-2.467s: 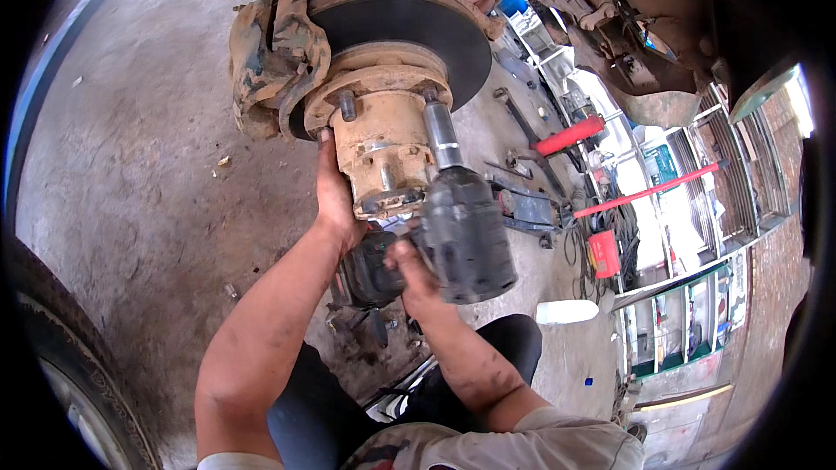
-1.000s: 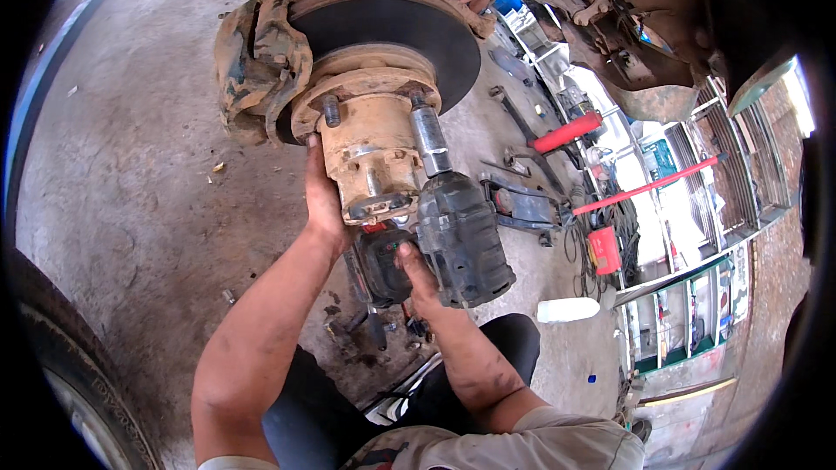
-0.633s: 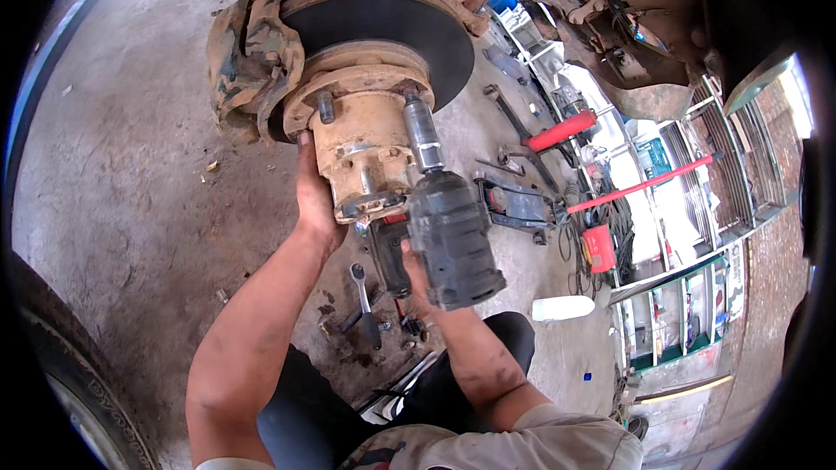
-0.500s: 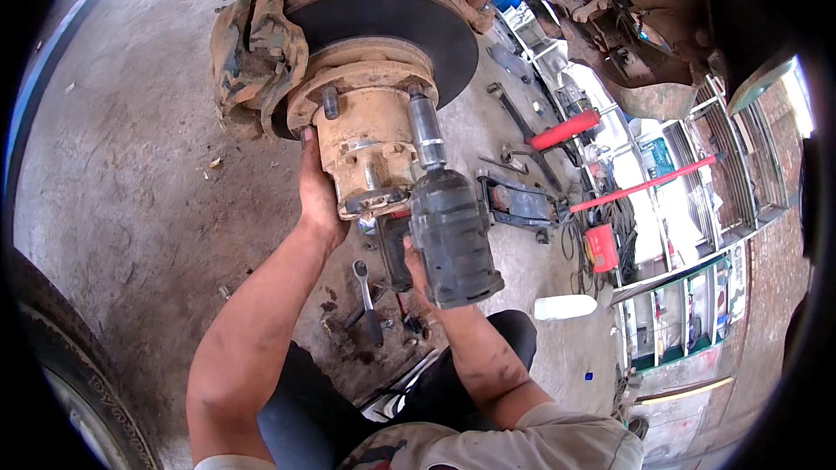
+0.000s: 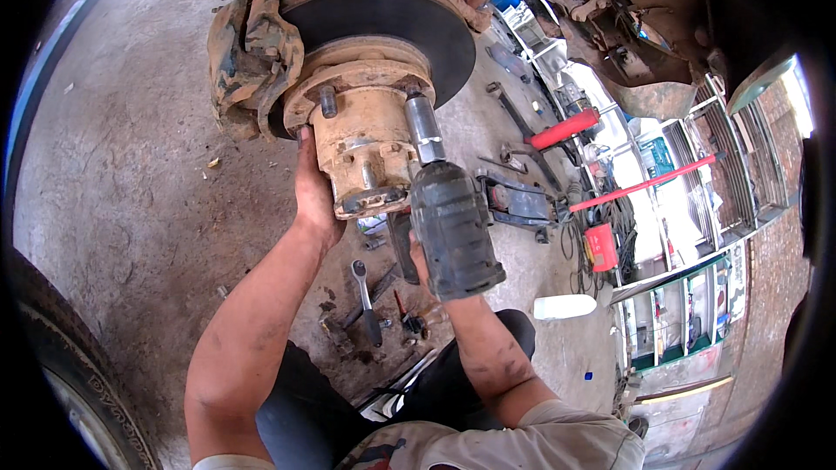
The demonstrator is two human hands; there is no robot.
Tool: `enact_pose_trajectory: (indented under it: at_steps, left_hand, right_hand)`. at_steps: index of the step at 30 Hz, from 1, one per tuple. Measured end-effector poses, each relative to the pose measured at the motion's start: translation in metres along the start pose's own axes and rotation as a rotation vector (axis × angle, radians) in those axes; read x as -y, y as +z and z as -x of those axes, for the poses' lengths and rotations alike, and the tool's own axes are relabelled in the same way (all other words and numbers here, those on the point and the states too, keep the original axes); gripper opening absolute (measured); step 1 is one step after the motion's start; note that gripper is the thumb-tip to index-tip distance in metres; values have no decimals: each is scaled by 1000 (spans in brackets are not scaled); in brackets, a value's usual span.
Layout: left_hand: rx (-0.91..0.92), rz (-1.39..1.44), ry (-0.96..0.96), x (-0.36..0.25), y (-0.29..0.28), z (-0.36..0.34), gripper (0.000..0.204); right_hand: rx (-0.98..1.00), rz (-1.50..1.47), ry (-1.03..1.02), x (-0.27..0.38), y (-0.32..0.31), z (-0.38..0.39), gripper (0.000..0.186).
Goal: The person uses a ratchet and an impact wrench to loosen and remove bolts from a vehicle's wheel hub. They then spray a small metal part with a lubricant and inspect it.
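A dusty tan wheel hub (image 5: pixel 364 126) projects toward me from a dark brake disc (image 5: pixel 374 22), with a rusty caliper (image 5: pixel 252 65) on the disc's left. My left hand (image 5: pixel 315 196) is pressed against the hub's left side and grips it; its thumb points up along the metal and the other fingers are hidden. In my right hand (image 5: pixel 423 263) is a black impact wrench (image 5: pixel 455 231), which covers most of the fingers. Its long silver socket (image 5: pixel 424 128) meets the right side of the hub flange. One wheel stud (image 5: pixel 328 102) stands bare at the flange's left.
On the floor below lie a ratchet (image 5: pixel 367 305) and several small tools. A floor jack (image 5: pixel 522 200) with a long red handle, a white bottle (image 5: pixel 564 307) and metal shelving (image 5: pixel 688 305) are to the right. A tyre (image 5: pixel 78 383) rests at the lower left.
The impact wrench and my right hand have shifted up slightly, with the socket still at the flange. My left hand keeps its place on the hub.
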State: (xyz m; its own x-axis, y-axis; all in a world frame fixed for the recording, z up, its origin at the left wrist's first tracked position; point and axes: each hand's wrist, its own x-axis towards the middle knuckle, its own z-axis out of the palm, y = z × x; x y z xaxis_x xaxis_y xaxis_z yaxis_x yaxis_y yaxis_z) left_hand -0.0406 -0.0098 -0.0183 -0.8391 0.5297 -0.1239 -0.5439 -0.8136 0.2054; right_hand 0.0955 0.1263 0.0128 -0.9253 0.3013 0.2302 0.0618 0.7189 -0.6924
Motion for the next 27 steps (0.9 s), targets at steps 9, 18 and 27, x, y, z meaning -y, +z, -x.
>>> enact_pose_trajectory:
  at_steps: [9, 18, 27]
  left_hand:
    - [11, 1, 14, 0, -2, -2, 63]
    - [-11, 6, 15, 0, 0, -1, 63]
    - [-52, -1, 16, 0, 2, 1, 62]
  right_hand:
    - [-94, -308, 116, 0, 9, -4, 28]
    - [20, -285, 72, -10, 1, -2, 30]
    - [2, 442, -405, -1, -2, -2, 39]
